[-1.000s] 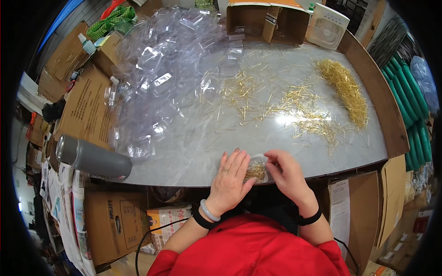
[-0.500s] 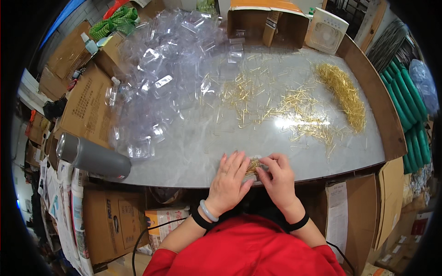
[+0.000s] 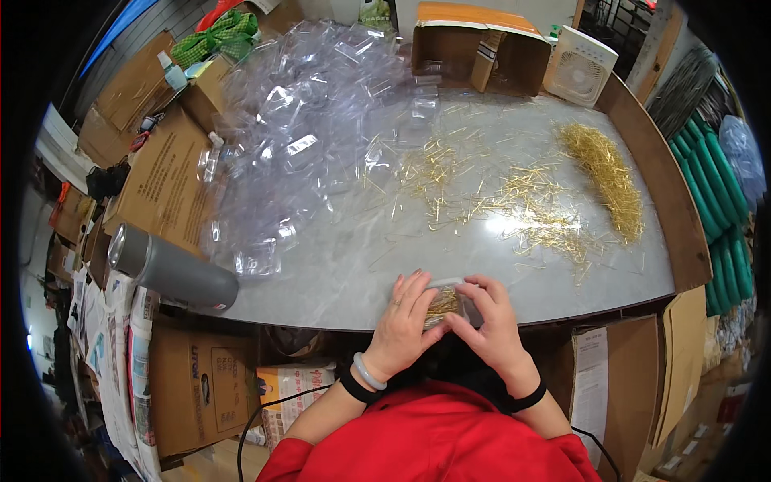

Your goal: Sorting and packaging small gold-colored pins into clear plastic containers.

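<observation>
At the table's near edge, between my two hands, is a small clear plastic box (image 3: 456,283) with gold-coloured wire hooks (image 3: 442,306) packed inside. My left hand (image 3: 404,321) lies along the box's left side, fingers together and thumb at its near edge. On the other side my right hand (image 3: 491,325) grips it, with curled fingers at the far corner and the thumb at the near one. Beyond them, loose gold hooks (image 3: 530,201) are scattered over the grey tabletop (image 3: 337,273). A long dense heap of gold hooks (image 3: 604,181) lies at the right.
Many clear plastic boxes (image 3: 297,136) are piled at the left. A grey tumbler (image 3: 181,271) lies on its side at the left front. An open cardboard box (image 3: 514,60) and a white fan (image 3: 580,68) stand at the back. A cardboard strip (image 3: 662,177) borders the right edge.
The small box has tipped so more of its opening and the hooks inside shows. My right fingers have shifted to its far corner. The whole view has moved slightly.
</observation>
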Available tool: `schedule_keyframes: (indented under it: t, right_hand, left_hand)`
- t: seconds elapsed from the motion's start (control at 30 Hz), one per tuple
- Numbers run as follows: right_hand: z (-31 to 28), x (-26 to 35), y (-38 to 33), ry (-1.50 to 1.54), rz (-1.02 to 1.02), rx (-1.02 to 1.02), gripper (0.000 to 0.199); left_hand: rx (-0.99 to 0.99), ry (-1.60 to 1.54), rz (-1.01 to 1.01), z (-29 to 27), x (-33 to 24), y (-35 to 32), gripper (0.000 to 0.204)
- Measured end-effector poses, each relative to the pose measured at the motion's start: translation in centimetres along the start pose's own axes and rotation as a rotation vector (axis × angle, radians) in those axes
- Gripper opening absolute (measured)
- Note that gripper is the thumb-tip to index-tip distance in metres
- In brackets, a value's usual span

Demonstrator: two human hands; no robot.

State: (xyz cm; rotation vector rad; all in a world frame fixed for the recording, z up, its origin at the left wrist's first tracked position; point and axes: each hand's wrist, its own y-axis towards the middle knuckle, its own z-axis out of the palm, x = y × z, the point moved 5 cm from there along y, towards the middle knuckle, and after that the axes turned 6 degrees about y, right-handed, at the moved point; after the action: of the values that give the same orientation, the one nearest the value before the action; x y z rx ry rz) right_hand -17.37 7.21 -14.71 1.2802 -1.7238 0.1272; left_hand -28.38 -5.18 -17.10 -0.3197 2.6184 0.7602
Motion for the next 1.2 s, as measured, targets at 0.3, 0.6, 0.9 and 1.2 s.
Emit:
schedule_keyframes:
  t: [0.3,0.6,0.9,1.2]
  right_hand:
    - [0.6,-0.5,0.6,-0.031,-0.057,-0.043,0.024]
    - [0.7,0.1,1.1,-0.021,-0.112,0.025,0.024]
    - [0.3,1.9,1.2,-0.171,-0.236,-0.015,0.016]
    - [-3.5,2.3,10.4,-0.206,-0.146,0.336,0.022]
  left_hand:
    - [-0.019,-0.127,-0.022,-0.1,0.4,-0.1,0.078]
    - [-0.003,-0.165,-0.072,0.0,0.3,-0.1,0.083]
    - [0.010,-0.194,-0.050,-0.3,0.4,-0.1,0.085]
    - [-0.004,-0.090,-0.012,-0.6,0.1,0.3,0.071]
